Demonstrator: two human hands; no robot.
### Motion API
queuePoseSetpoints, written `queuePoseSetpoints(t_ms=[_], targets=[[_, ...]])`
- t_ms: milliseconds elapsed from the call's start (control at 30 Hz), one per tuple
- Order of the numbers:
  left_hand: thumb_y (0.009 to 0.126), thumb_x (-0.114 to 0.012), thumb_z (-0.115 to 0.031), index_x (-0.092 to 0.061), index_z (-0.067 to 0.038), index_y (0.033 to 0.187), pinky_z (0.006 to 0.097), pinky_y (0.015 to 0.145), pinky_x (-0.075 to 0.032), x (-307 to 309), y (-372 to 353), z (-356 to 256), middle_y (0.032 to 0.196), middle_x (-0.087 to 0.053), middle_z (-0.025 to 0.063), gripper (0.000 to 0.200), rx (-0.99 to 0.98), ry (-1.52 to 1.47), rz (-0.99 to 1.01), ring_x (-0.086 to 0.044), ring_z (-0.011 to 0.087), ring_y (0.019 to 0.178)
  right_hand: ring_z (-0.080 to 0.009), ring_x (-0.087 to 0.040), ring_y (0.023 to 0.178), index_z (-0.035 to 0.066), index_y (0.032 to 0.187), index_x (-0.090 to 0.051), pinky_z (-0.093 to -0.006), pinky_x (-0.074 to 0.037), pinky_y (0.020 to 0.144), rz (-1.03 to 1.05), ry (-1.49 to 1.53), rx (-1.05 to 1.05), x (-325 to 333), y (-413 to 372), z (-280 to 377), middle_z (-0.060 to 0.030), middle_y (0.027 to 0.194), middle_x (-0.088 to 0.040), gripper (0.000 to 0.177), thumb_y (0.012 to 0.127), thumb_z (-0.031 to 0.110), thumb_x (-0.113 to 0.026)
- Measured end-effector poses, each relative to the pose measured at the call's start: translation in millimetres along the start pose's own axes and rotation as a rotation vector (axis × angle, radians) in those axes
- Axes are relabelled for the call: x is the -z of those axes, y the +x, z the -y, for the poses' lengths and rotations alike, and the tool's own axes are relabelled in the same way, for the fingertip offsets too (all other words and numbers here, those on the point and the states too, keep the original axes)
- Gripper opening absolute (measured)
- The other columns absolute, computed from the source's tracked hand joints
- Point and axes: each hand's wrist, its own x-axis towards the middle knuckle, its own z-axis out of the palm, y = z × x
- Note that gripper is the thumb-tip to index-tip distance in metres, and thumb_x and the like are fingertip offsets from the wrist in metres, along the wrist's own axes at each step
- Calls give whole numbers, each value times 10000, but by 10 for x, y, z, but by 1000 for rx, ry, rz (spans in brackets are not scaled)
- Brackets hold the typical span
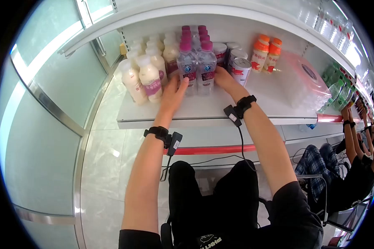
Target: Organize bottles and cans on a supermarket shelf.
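Observation:
Two rows of clear bottles with pink caps stand upright on the white shelf. My left hand point(174, 94) is at the left side of the front left clear bottle point(187, 71), thumb apart from the other fingers, which are partly hidden. On the other side, my right hand point(227, 81) reaches beside the front right clear bottle point(206, 74), its fingertips hidden behind it. White milk bottles point(151, 79) stand close to my left hand. Silver-topped cans point(240, 70) are just beyond my right hand.
Two orange-capped bottles point(260, 54) and pink-lidded clear packs point(305, 81) are further right on the shelf point(262, 108). An upper shelf edge point(220, 11) overhangs. Cables hang from both wrist devices. Other people point(345, 174) sit at the right; a glass door point(41, 124) is left.

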Motion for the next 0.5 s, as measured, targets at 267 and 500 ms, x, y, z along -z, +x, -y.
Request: queuePoseSetpoints(t_ms=[267, 500], targets=[[970, -523, -520, -508, -7, 1365, 374, 1010, -433, -18, -11, 15, 1238, -647, 196, 648, -1, -32, -50, -617, 298, 1159, -255, -566, 1209, -47, 1348, -528, -308, -385, 1061, -169, -10, 69, 9, 55, -392, -181, 1314, -614, 431, 948, 109, -501], [968, -508, -536, -501, -22, 1378, 380, 1021, -424, -7, 12, 45, 1247, -641, 208, 658, 11, -57, -44, -602, 321, 1188, -209, -530, 1243, 73, 1340, -554, -345, -378, 1067, -247, 846, -191, -93, 376, -303, -66, 1350, -592, 418, 1029, 326, -435]])
